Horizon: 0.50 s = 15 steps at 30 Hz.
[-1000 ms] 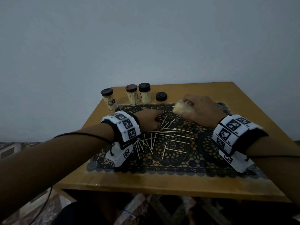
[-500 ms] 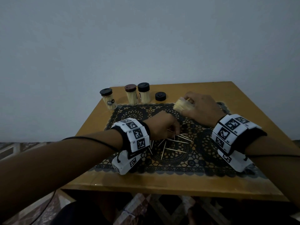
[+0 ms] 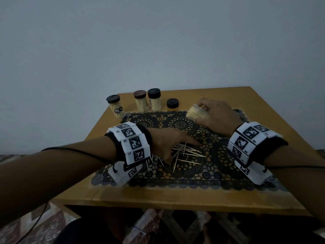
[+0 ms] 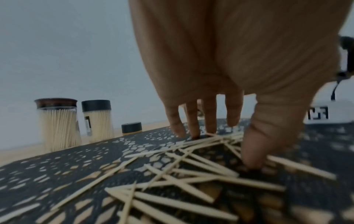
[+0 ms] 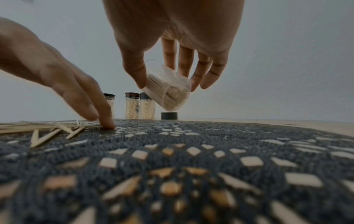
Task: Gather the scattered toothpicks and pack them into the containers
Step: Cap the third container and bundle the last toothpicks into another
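While right hand holds open container tilted, mouth toward mat, ready for loading, we spread left hand wide over toothpicks at mat centre, raking them together.

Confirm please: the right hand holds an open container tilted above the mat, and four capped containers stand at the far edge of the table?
Not four. The head view shows three capped containers there, with a loose black cap beside them. The rest holds: the right hand holds the open container tilted above the mat.
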Motion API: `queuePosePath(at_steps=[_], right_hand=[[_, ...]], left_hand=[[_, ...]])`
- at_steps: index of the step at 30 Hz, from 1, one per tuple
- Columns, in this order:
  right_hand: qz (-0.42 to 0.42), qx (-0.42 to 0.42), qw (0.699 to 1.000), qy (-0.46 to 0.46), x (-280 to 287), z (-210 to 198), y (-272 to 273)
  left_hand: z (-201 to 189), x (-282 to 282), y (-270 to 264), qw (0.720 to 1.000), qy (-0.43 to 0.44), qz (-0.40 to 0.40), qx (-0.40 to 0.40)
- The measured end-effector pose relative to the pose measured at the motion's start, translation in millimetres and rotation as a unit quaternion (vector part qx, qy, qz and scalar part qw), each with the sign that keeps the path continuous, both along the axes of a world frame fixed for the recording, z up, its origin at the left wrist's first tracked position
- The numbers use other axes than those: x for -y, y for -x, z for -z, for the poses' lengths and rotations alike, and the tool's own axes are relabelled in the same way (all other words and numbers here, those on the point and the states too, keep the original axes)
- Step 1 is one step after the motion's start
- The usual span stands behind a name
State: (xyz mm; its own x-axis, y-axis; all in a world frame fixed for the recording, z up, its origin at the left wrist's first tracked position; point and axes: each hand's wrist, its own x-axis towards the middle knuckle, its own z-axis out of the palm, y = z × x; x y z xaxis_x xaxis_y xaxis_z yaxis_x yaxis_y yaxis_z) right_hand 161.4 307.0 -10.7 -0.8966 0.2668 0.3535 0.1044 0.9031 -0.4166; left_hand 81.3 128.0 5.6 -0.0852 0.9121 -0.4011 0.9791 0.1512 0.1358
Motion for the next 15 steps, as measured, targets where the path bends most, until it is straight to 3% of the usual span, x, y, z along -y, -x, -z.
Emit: queuePosePath(at_steps=[2,15], right_hand=[[-0.001,0.002,1.0,-0.004,0,0,1],[-0.001,-0.002,1.0,0.001,0,2,1]], left_hand=[[3,0,0,0.999,-0.026,0.013,-0.026],[21,-12,-1,0.987,-0.159,0.009,0.011]])
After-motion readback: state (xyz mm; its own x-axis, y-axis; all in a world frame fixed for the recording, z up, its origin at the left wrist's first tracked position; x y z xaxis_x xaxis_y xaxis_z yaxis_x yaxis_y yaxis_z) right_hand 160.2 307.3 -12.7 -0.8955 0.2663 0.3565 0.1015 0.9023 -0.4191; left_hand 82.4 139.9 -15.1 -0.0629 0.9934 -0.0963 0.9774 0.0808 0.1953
